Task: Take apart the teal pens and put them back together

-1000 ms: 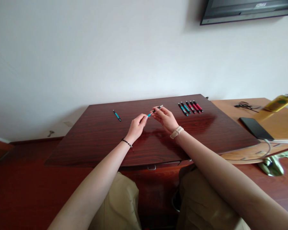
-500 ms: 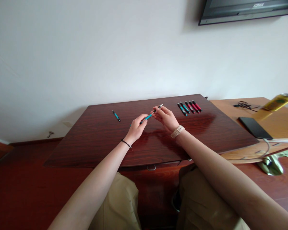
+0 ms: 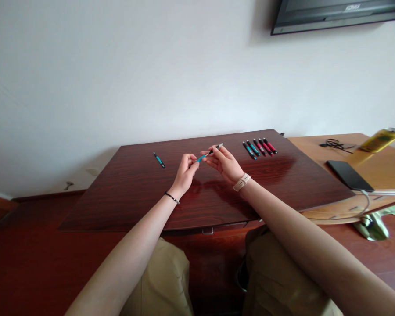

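Observation:
Above the middle of the dark wooden table [image 3: 145, 202], my left hand [image 3: 184, 175] is closed around the teal barrel of a pen [image 3: 201, 157]. The barrel's lower part is hidden by my fingers. My right hand [image 3: 228, 166], with a pale watch on its wrist, pinches the pen's black and silver end, which points up and to the right. A thin light strip shows between the teal and black parts; whether they are joined I cannot tell. Another teal pen [image 3: 159, 160] lies on the table to the left.
A row of several teal and red pens [image 3: 260, 148] lies at the table's right rear. On the lighter side table [image 3: 312, 149] are a phone [image 3: 349, 175] with a cable, a black cord [image 3: 336, 144] and a yellow can [image 3: 380, 139]. A wall stands behind.
My left hand has turned and shifted its fingers on the pen, so less of the barrel shows. My right hand stays nearly in place, and the pens on the table lie as before.

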Demonstrator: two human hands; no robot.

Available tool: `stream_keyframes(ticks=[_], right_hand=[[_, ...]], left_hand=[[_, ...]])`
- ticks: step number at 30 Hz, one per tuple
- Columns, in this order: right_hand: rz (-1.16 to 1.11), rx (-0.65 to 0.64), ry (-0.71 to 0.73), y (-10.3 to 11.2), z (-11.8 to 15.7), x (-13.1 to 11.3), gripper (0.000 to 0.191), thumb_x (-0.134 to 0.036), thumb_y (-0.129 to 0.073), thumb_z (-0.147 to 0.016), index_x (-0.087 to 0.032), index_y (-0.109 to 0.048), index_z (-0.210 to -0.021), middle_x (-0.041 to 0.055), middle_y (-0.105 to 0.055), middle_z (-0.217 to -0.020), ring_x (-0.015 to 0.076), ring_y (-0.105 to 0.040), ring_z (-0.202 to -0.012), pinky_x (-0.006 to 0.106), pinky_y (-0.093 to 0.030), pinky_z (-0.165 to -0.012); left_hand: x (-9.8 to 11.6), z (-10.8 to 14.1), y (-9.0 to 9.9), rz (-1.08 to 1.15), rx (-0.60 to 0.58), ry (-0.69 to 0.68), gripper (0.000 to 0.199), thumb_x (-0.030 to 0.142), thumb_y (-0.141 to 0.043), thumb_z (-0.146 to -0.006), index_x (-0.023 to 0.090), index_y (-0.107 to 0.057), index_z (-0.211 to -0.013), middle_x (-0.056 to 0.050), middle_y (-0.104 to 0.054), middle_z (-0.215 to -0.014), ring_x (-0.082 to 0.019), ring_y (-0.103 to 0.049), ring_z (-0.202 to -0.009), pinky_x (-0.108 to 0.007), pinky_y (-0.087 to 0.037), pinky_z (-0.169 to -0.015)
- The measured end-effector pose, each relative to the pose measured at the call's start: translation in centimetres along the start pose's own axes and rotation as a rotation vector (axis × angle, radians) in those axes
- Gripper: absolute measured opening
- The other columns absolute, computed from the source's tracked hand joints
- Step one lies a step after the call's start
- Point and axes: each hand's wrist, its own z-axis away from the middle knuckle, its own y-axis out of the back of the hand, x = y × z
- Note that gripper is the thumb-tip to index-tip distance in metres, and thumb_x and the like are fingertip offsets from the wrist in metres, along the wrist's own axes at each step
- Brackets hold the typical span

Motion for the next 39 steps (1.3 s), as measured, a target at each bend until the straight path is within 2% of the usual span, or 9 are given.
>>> stream_keyframes(ticks=[2, 5, 12, 17, 25, 31, 34, 36, 39], right_hand=[[-0.036, -0.026, 0.008, -0.2, 0.0, -0.1, 0.036, -0.054, -0.084, -0.088, -0.027, -0.064, -0.102, 0.0004, -0.082, -0.105, 0.0144, -0.08, -0.091, 0.028, -0.063, -0.09], [-0.057, -0.003, 0.011, -0.1, -0.1, -0.3, 0.035, -0.053, -0.083, -0.09, -0.027, -0.063, -0.102, -0.0005, -0.081, -0.101, 0.0143, -0.079, -0.09, 0.028, -0.064, -0.091], [-0.174, 0.135, -0.022, 1.1, -1.0, -0.4, 0.018, -0.04, -0.074, -0.099, -0.025, -0.065, -0.098, -0.0005, -0.08, -0.096, 0.0085, -0.074, -0.078, 0.017, -0.062, -0.077], [-0.19, 0.16, -0.058, 1.7, -1.5, 0.0, 0.018, -0.038, -0.075, -0.099, -0.024, -0.066, -0.092, 0.0012, -0.08, -0.095, 0.011, -0.072, -0.073, 0.019, -0.064, -0.07], [-0.225, 0.125, -0.098, 2.6, -1.8, -0.3, 0.017, -0.034, -0.07, -0.101, -0.024, -0.063, -0.09, 0.0015, -0.082, -0.103, 0.0111, -0.07, -0.071, 0.023, -0.063, -0.07], [-0.228, 0.106, -0.104, 2.5, -1.6, -0.7, 0.017, -0.035, -0.073, -0.098, -0.024, -0.063, -0.09, -0.0046, -0.072, -0.077, 0.0089, -0.058, -0.056, 0.02, -0.055, -0.055], [-0.151, 0.131, -0.048, 2.1, -1.3, -0.9, 0.021, -0.039, -0.079, -0.092, -0.024, -0.065, -0.092, -0.0042, -0.072, -0.078, 0.0082, -0.058, -0.057, 0.018, -0.055, -0.055], [-0.11, 0.155, 0.005, 1.8, -1.1, -1.0, 0.024, -0.04, -0.084, -0.088, -0.023, -0.068, -0.09, -0.0029, -0.074, -0.082, 0.0074, -0.061, -0.062, 0.017, -0.057, -0.06], [-0.053, 0.155, 0.058, 1.4, -0.8, -1.0, 0.029, -0.043, -0.091, -0.081, -0.024, -0.071, -0.088, -0.0014, -0.078, -0.093, 0.0081, -0.069, -0.074, 0.017, -0.06, -0.07]], left_hand=[[0.3, 0.0, -0.1, 0.127, -0.031, 0.038, 0.025, 0.038, -0.059, -0.096, 0.025, -0.045, -0.113, 0.001, -0.061, -0.09, -0.011, -0.048, -0.063, -0.023, -0.034, -0.056], [1.1, 0.1, -0.3, 0.228, -0.056, 0.037, 0.031, 0.039, -0.063, -0.095, 0.025, -0.049, -0.118, -0.003, -0.067, -0.098, -0.011, -0.052, -0.065, -0.024, -0.037, -0.057], [2.9, 0.3, -1.1, 0.402, -0.172, 0.051, 0.045, 0.055, -0.06, -0.098, 0.019, -0.068, -0.124, -0.014, -0.073, -0.115, -0.015, -0.061, -0.075, -0.032, -0.048, -0.067], [3.0, 0.6, -1.1, 0.385, -0.239, 0.048, 0.057, 0.059, -0.062, -0.099, 0.023, -0.067, -0.142, -0.017, -0.071, -0.137, -0.019, -0.066, -0.088, -0.037, -0.054, -0.078], [3.0, 1.1, -0.9, 0.362, -0.254, 0.03, 0.048, 0.051, -0.077, -0.093, 0.025, -0.074, -0.133, -0.015, -0.073, -0.134, -0.018, -0.067, -0.089, -0.036, -0.054, -0.081], [3.6, 1.9, -0.8, 0.311, -0.36, -0.009, 0.036, 0.035, -0.078, -0.092, 0.023, -0.076, -0.127, -0.014, -0.072, -0.139, -0.021, -0.071, -0.097, -0.036, -0.054, -0.085], [3.4, 2.0, -0.5, 0.229, -0.386, 0.008, 0.039, 0.03, -0.076, -0.091, 0.023, -0.075, -0.13, -0.013, -0.071, -0.14, -0.021, -0.071, -0.099, -0.034, -0.054, -0.084], [2.9, 1.8, -0.2, 0.178, -0.356, 0.027, 0.04, 0.03, -0.075, -0.091, 0.022, -0.076, -0.13, -0.013, -0.073, -0.134, -0.02, -0.07, -0.095, -0.032, -0.053, -0.08], [2.0, 1.3, 0.3, 0.161, -0.222, 0.044, 0.034, 0.033, -0.071, -0.093, 0.019, -0.076, -0.124, -0.013, -0.076, -0.123, -0.017, -0.068, -0.087, -0.03, -0.051, -0.074]])
